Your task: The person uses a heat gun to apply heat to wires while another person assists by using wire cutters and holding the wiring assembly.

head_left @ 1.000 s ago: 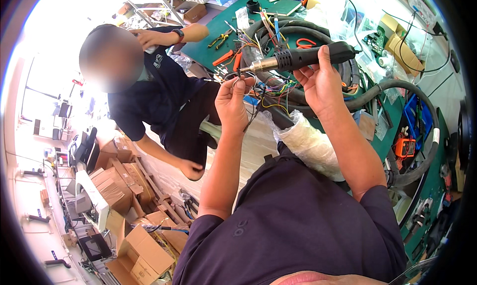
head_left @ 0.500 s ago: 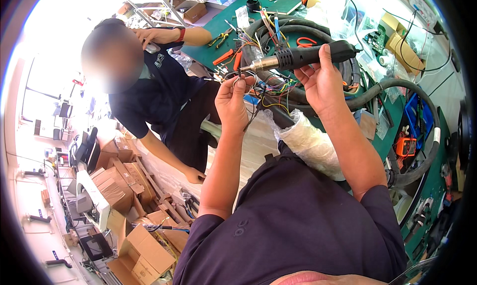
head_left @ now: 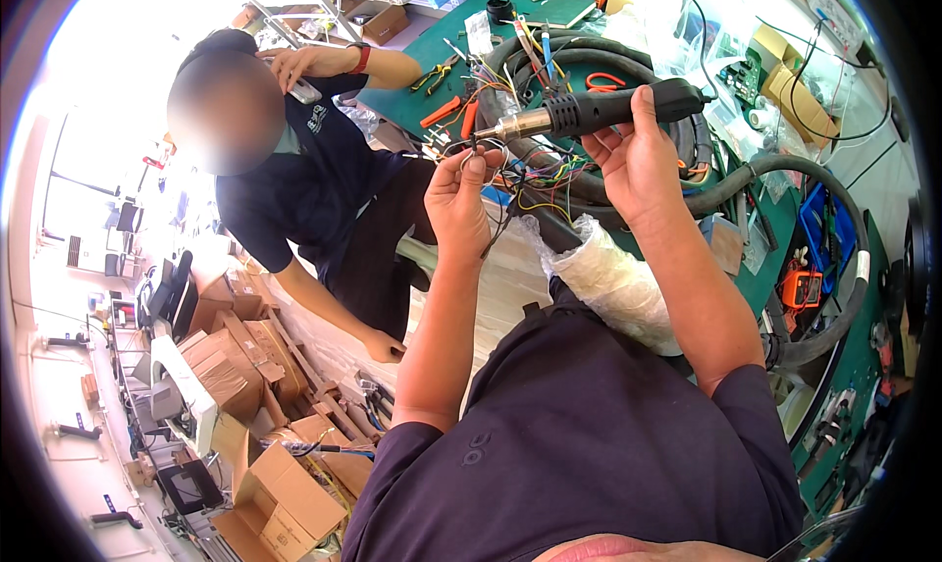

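My right hand (head_left: 638, 170) is wrapped round the black handle of a heat gun (head_left: 584, 114), its metal nozzle pointing left. Just at the nozzle tip, my left hand (head_left: 458, 201) pinches a thin dark wire (head_left: 475, 142) between thumb and fingers. Loose ends of dark wire hang down beside the left palm. Behind both hands, many coloured wires (head_left: 549, 175) fan out from a thick black cable (head_left: 721, 199). The cable lies coiled on the green bench mat (head_left: 417, 47). Clear plastic wrap (head_left: 608, 278) covers a cable section near my body.
Orange-handled pliers (head_left: 442, 111), yellow pliers (head_left: 432, 76) and red-handled scissors (head_left: 603, 81) lie at the bench's far side. An orange meter (head_left: 802, 289) sits at right beside a blue tray (head_left: 824, 224). A person (head_left: 304, 179) sits at left, phone at ear. Cardboard boxes (head_left: 285, 503) fill the lower left.
My hands, the heat gun and the wire hold nearly the same position. The person at left has shifted their head slightly to the right.
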Available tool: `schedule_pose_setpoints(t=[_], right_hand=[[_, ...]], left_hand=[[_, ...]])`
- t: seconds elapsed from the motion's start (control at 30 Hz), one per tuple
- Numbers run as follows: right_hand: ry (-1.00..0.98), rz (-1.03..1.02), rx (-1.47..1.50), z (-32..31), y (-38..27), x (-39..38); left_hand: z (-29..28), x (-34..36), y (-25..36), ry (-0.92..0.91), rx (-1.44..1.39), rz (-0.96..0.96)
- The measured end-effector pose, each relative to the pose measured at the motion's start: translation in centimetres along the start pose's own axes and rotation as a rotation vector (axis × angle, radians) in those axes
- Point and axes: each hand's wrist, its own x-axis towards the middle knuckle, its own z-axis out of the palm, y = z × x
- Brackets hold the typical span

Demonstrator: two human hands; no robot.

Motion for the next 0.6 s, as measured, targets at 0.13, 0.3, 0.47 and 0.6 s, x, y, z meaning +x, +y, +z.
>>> schedule_pose_setpoints(t=[0.13, 0.3, 0.47, 0.6], right_hand=[[0.015, 0.008, -0.008, -0.09, 0.0, 0.15], [0.016, 0.007, -0.004, -0.07, -0.05, 0.12], [0.016, 0.009, 0.0, -0.06, -0.04, 0.12], [0.004, 0.01, -0.003, -0.18, -0.08, 0.18]], left_hand=[[-0.07, -0.02, 0.02, 0.002, 0.015, -0.011], [-0.15, 0.01, -0.01, 0.0, 0.021, -0.01], [0.04, 0.02, 0.0, 0.001, 0.005, 0.011], [-0.01, 0.07, -0.07, -0.006, -0.005, 0.011]])
